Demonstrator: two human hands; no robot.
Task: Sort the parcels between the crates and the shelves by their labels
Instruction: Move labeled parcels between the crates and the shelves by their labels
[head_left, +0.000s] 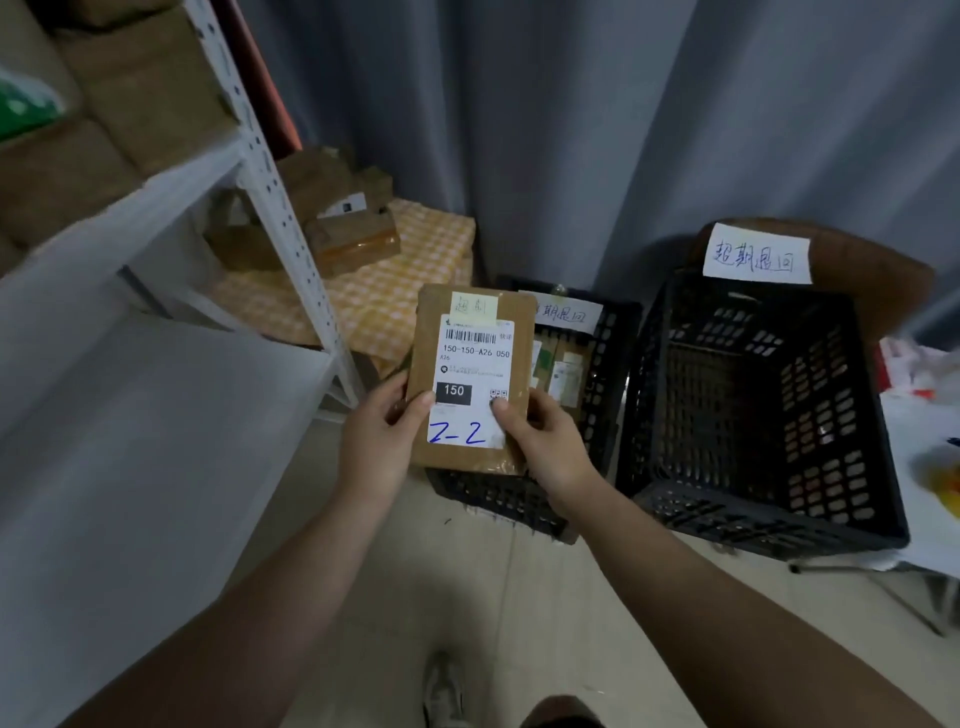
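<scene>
Both hands, left (375, 435) and right (546, 448), gripping cardboard parcel (470, 379) by lower edge, thumbs on label (471, 382); black crates (748, 415) beyond, right.

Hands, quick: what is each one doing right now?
Left hand: grips the parcel, thumb on its label.
Right hand: grips the same parcel, thumb on its label.

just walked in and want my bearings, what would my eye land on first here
The brown parcel is held up at centre by the left hand and right hand, its white label showing 150 and a blue handwritten Z-2. Behind it sits a black crate holding parcels, and to the right a second black crate with a paper sign above it.
</scene>
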